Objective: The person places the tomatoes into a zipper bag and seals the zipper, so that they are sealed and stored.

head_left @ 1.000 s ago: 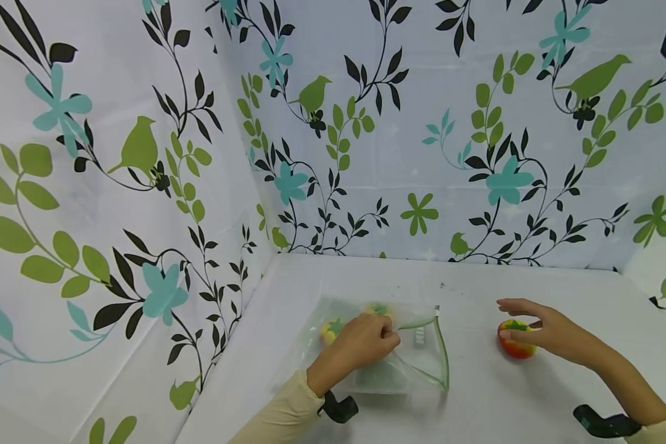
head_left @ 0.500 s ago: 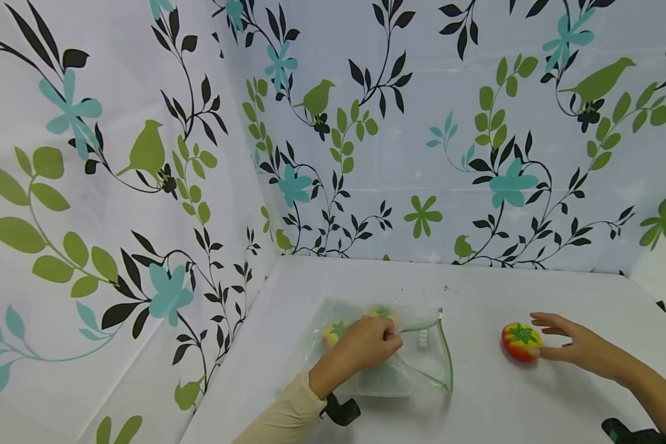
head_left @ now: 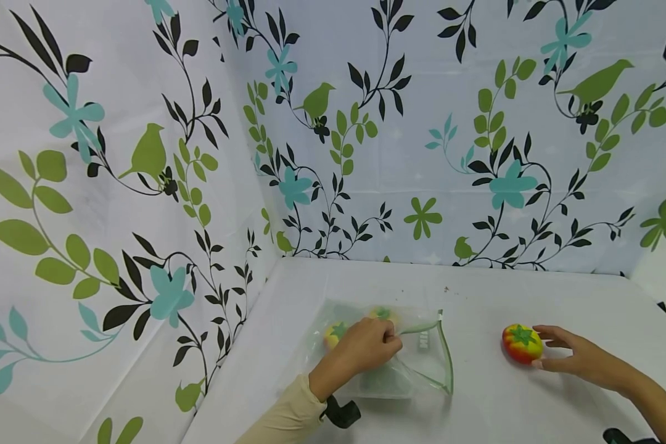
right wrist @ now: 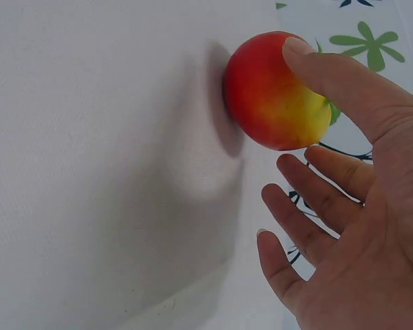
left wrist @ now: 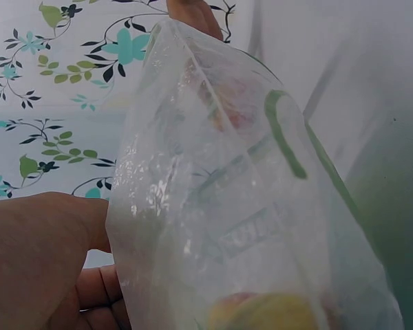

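Observation:
My left hand [head_left: 359,346] grips the edge of a clear zip bag [head_left: 380,387] with a green-lined mouth, which gapes to the right. Two red-and-yellow tomatoes [head_left: 335,335] show dimly through the plastic. The left wrist view has the bag [left wrist: 172,165] filling its middle, with a blurred yellow tomato [left wrist: 265,315] low inside. Farther right, a red-and-yellow tomato [head_left: 523,344] with a green star-shaped top lies on the table. Beside it is my right hand [head_left: 585,361], fingers spread and loosely bent. In the right wrist view the thumb overlaps the tomato [right wrist: 265,89]; contact is unclear.
A white table [head_left: 466,413] carries everything and meets patterned cloth walls [head_left: 333,203] at the back and left. Dark wrist straps show on the left wrist [head_left: 341,412] and right wrist [head_left: 624,436].
My right hand has drawn back from over the tomato to its right side, then dropped slightly. The tomato's green top now shows more fully. My left hand keeps its grip on the bag.

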`<state>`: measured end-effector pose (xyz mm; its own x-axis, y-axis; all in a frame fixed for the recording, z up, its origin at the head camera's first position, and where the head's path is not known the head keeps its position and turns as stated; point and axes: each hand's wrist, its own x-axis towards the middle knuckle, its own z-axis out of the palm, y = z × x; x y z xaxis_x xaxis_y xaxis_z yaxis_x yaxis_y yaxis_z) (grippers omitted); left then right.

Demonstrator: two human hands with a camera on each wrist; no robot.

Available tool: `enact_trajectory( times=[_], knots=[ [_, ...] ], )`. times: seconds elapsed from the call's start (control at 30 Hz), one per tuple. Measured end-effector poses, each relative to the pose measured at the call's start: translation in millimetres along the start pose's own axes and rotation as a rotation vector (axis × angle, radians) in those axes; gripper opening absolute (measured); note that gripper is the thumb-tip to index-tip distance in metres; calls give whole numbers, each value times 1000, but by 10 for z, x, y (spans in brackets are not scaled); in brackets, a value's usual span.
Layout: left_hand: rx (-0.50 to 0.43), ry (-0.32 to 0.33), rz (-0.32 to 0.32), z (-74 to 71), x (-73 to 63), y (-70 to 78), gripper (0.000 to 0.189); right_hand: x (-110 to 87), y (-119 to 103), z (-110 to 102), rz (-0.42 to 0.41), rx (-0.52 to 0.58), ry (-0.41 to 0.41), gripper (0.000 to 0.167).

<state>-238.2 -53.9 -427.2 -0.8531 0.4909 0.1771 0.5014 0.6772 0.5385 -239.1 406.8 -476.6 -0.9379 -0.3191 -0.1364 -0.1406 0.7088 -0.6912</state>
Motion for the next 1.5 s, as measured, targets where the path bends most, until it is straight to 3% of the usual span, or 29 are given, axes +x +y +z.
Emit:
enact_trajectory(
  times=[0.73, 1.5],
  knots=[
    [2, 7, -3, -4, -12, 35, 39, 16, 1, 70, -9, -49, 75, 73],
    [22, -3, -9, -8, -10, 54, 38, -12, 38, 104, -3, -23, 95, 68]
  ],
)
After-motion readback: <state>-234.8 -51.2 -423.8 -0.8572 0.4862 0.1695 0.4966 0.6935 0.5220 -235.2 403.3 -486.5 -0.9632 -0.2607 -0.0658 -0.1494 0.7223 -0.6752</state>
